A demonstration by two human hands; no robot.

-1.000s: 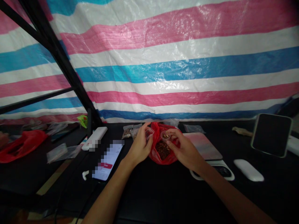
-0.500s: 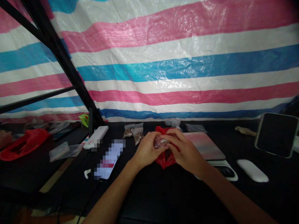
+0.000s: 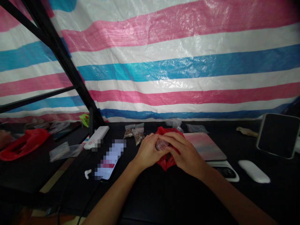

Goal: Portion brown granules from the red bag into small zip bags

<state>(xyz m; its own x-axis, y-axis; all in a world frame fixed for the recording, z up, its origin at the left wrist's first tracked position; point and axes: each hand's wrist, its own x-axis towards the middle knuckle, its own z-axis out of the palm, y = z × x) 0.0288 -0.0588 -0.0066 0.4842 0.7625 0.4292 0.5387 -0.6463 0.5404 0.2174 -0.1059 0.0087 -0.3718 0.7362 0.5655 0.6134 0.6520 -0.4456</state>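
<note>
Cup [image 3: 161, 144], where exactly?

Clear one, btwn both hands, just above the red bag [image 3: 164, 165]. Brown bits [image 3: 168, 157] show inside the bag.

Risks?

Slip's the main one IMO. Looks like thin, smooth plastic; if L hand [image 3: 148, 149] eased off, it could tip & drop into the bag. Too hard a squeeze might buckle the wall. Also, a hand catching the bag's edge could spill the bits. Cup contents: can't tell, too small.

Pose?

L comes in from lower left, back up, fingers together & bent round the far side, thumb on the near side, pinching it. R hand [image 3: 184, 150] mirrors from lower right: knuckles arched, fingers slightly apart, tips reaching twd L's fingers. Can't tell if R grips or just rests, b/c tips are partly hidden.

Nearby?

Small pouches [image 3: 138, 135] beyond L; pinkish slab [image 3: 207, 145] past R.
</note>
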